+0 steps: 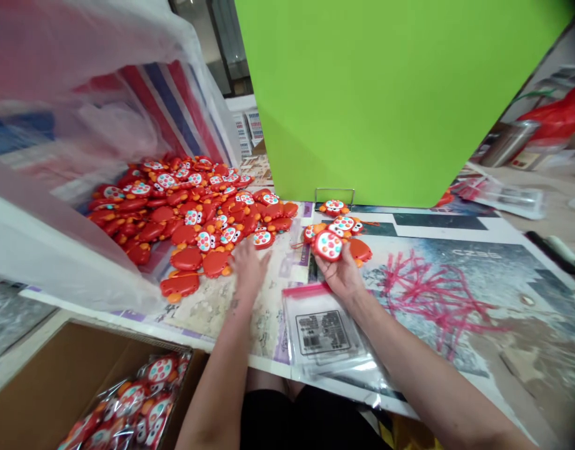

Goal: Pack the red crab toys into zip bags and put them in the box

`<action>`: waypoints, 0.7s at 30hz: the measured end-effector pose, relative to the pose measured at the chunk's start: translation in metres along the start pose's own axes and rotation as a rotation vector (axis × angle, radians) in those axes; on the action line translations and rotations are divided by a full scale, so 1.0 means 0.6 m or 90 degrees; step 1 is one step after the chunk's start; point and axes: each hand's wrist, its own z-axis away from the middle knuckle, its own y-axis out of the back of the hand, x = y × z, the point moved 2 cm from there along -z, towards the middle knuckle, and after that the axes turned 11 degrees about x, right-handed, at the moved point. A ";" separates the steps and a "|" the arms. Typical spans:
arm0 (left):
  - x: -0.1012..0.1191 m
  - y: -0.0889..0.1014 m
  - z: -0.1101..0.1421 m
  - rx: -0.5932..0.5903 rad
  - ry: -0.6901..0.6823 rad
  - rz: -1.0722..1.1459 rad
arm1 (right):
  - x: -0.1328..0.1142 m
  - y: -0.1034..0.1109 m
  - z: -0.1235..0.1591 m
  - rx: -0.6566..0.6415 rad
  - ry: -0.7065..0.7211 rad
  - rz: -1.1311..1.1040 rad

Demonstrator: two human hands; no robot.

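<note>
Nearest the camera, a cardboard box (pixel 81 353) holding bagged toys (pixel 135 397) sits beside the left part of the bench's (pixel 212 322) front edge. Midway along the bench, back from that edge, the right hand (pixel 340 269) is closed on one red animal-shaped toy (pixel 328 245), its white panel of coloured dots facing up. The left hand (pixel 250 262), blurred, has its fingers spread beside the toy heap (pixel 198 215); contact cannot be told.

Handling (judged): the toy appears light, stiff and hard-shelled, with a glossy surface apt to slip; its rounded rim offers the surest hold, clear of the dots and small orange limbs.

Surroundings: loose toys (pixel 344 224) crowd just behind the held one, a thin orange cord (pixel 372 223) among them liable to snag. Printed zip-lock bags (pixel 322 334) lie at the front edge, partly under the right forearm (pixel 409 344). Pink strips (pixel 421 290) are strewn to the right; a translucent sack (pixel 67 250) walls the heap toward the left end, and a green board (pixel 385 100) blocks the rear.
</note>
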 end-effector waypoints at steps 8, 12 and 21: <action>-0.115 0.024 -0.022 0.100 0.141 -0.186 | 0.019 -0.001 0.010 -0.078 -0.078 0.186; -0.088 0.009 -0.017 0.053 0.098 0.124 | 0.034 0.000 0.015 -0.143 -0.058 0.285; -0.021 -0.025 0.019 -0.307 0.214 0.675 | 0.055 0.002 0.020 -0.206 0.041 0.447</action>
